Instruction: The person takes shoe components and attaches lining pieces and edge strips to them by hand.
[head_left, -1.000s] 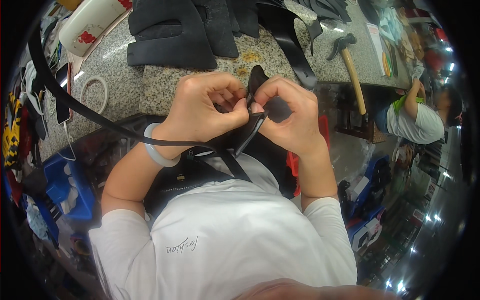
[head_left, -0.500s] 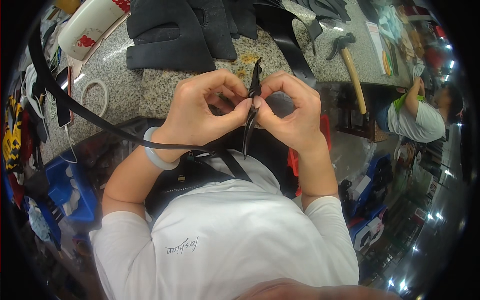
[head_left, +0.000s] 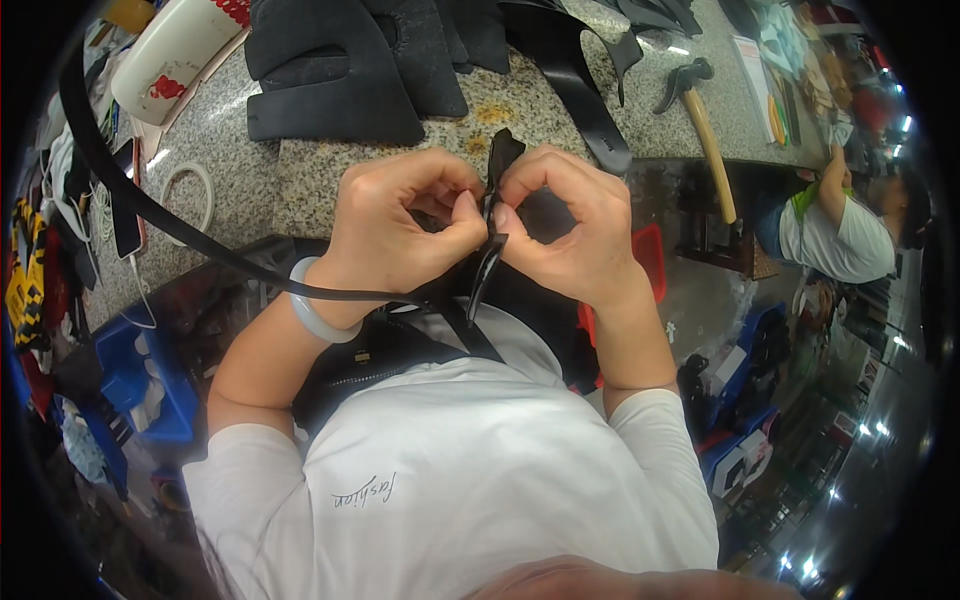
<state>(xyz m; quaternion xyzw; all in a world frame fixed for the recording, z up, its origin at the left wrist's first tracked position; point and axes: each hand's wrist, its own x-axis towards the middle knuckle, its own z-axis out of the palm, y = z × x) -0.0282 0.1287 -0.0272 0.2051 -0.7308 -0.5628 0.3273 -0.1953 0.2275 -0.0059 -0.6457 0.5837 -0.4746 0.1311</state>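
Note:
Above my lap, in front of the worktop's edge, I hold a narrow black leather-like piece point(head_left: 484, 282) upright between both hands. My left hand point(head_left: 395, 210) pinches its left side with thumb and curled fingers. From the other side, my right hand point(head_left: 580, 220) grips it the same way, fingertips close to the left ones. The upper end sticks out above my fingers, wider and folded, and the glossy lower end hangs down to a point. My fingers cover its middle. A white bangle rings my left wrist.
On the speckled stone worktop point(head_left: 310, 165) lie black cut panels point(head_left: 335, 115), a curved black strap point(head_left: 580, 90), a wooden-handled hammer point(head_left: 708, 150), a phone point(head_left: 128, 205) and a white cable loop point(head_left: 187, 200). A black band point(head_left: 200, 240) crosses my left forearm. A co-worker point(head_left: 838, 235) is at right.
The black piece has turned, so its upper end shows a broader face and its lower end sits a little further left. Both hands have shifted slightly left, still pinching it.

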